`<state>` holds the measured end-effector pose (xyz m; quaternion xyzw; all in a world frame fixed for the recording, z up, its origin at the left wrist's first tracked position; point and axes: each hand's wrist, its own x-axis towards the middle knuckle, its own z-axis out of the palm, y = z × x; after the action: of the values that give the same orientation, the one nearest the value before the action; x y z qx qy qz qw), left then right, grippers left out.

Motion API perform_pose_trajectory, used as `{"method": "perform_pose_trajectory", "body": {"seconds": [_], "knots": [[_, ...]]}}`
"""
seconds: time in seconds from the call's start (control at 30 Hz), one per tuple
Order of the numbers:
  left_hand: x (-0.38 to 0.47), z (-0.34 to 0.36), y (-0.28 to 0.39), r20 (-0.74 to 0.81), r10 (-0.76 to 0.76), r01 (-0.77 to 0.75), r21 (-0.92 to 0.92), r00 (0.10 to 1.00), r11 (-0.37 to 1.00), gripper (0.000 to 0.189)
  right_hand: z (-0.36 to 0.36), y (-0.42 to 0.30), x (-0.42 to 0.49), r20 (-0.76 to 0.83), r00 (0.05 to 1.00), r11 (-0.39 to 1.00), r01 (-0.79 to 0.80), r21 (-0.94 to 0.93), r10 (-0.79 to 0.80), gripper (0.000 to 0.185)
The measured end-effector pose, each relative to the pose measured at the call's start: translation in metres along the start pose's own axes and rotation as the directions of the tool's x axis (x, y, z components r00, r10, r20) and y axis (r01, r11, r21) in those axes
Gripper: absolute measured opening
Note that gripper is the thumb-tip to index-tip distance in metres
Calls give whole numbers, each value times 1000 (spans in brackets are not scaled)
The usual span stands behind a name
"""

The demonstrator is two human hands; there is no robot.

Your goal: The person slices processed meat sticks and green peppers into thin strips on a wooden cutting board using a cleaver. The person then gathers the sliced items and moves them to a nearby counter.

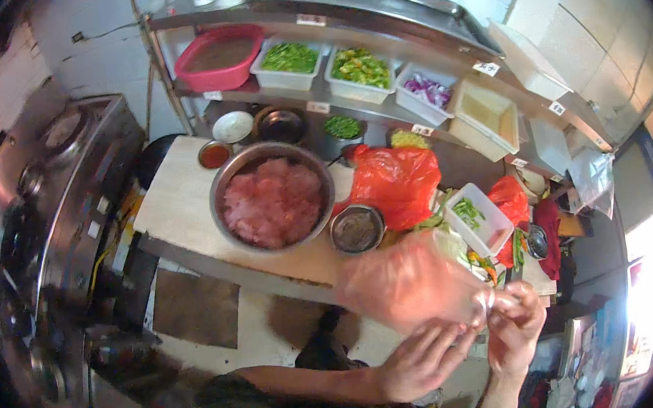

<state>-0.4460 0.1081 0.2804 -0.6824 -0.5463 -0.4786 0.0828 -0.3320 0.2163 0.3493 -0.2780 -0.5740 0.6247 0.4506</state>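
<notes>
A translucent, pinkish plastic bag, blurred, stretches over the front right edge of the worktable. My left hand grips its gathered lower end with bent fingers. Close beside it, my right hand pinches the twisted tip of the same bag between thumb and fingers. What the bag contains cannot be made out. Left of it on the cutting board stands a large steel bowl of raw, pink meat pieces. Next to that bowl is a small metal bowl.
Behind are a red plastic bag and a shelf with a pink basin and tubs of cut vegetables. A white tub with green slices stands at right, near peppers. A steel stove is at left.
</notes>
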Motion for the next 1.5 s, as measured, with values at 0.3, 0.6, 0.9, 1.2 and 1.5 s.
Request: {"method": "perform_pose_trajectory", "body": {"seconds": [0.3,0.6,0.9,1.2,1.5], "knots": [[-144,-121,-39,-456,-368,544,350,810,763,22,137,0,31,580,809,994,-107,-8,92,31],[-251,-190,-124,-422,-878,785,-454,227,421,35,312,38,21,865,494,995,-75,-62,91,26],[-342,-299,-263,-504,-863,799,-517,5,306,52,494,146,31,880,423,950,-301,-89,216,27],[-370,-262,-442,-343,-939,739,-628,18,243,57,591,317,84,841,541,892,388,-231,-17,26],[-393,-226,-476,-2,-997,762,-646,-73,-54,39,507,352,90,822,533,671,687,-280,-202,48]]}}
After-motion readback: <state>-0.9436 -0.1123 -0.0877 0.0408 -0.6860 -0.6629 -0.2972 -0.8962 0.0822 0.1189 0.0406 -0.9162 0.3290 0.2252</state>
